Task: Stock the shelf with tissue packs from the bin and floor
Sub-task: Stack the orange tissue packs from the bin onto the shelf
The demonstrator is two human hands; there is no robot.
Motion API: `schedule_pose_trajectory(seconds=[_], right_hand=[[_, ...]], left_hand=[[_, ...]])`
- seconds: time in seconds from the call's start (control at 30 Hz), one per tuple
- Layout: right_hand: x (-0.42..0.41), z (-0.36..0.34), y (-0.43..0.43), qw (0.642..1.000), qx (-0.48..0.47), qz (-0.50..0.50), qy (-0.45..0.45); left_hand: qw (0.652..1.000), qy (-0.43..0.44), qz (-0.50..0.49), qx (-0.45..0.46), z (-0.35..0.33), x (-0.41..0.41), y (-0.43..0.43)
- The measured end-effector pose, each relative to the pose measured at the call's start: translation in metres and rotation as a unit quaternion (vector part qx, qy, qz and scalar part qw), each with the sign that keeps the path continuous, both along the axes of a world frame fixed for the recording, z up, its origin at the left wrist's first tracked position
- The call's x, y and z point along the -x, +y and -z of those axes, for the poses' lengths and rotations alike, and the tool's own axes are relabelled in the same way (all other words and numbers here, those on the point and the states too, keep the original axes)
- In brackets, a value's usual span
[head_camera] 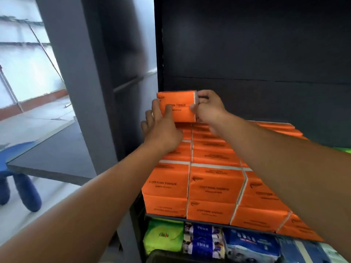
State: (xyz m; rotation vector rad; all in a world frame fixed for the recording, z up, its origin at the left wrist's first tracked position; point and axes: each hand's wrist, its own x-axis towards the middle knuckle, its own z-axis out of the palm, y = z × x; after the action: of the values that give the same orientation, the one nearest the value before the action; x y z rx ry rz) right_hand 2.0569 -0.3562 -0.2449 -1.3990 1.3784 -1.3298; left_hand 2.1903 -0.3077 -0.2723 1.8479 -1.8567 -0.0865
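Observation:
An orange tissue pack (180, 100) stands upright at the back left of the shelf, on top of the stacked orange packs (214, 186). My right hand (208, 109) pinches its right end with curled fingers and thumb. My left hand (161, 128) lies against its front face with straight fingers spread. The orange packs fill the shelf in rows, two layers high. The bin and the floor packs are out of view.
The dark shelf back panel (256, 54) rises behind the stack. Green (163, 238) and blue tissue packs (250, 243) fill the shelf below. A grey pillar (76, 82) stands to the left, with a grey table (53, 156) and a blue stool (19, 186) beyond.

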Motion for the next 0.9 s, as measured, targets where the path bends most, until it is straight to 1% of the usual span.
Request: schedule_pose_trajectory(seconds=[0.07,0.27,0.47,0.57,0.63,0.8,0.9], right_hand=[[-0.003,0.008,-0.014,1.0,-0.01,0.006,0.009],[0.001,0.027,-0.036,1.0,-0.022,0.006,0.02],[0.002,0.029,-0.038,0.998,-0.022,-0.018,0.062],[0.001,0.024,-0.037,0.997,-0.02,-0.001,0.078],[0.004,0.018,-0.032,0.994,-0.019,0.012,0.11],[0.03,0.002,-0.003,0.964,-0.013,0.019,0.263],[0.048,-0.004,0.019,0.951,-0.022,0.027,0.307]], left_hand=[[0.999,-0.022,-0.005,-0.048,0.003,-0.001,-0.014],[0.995,-0.079,0.01,-0.064,0.015,-0.004,-0.036],[0.994,-0.08,-0.004,-0.081,0.014,-0.007,-0.039],[0.992,-0.086,-0.004,-0.093,0.01,-0.008,-0.038],[0.991,-0.091,-0.003,-0.098,0.006,-0.008,-0.035],[0.991,-0.101,-0.001,-0.093,-0.01,-0.004,-0.014],[0.99,-0.117,0.003,-0.083,-0.021,0.003,0.008]])
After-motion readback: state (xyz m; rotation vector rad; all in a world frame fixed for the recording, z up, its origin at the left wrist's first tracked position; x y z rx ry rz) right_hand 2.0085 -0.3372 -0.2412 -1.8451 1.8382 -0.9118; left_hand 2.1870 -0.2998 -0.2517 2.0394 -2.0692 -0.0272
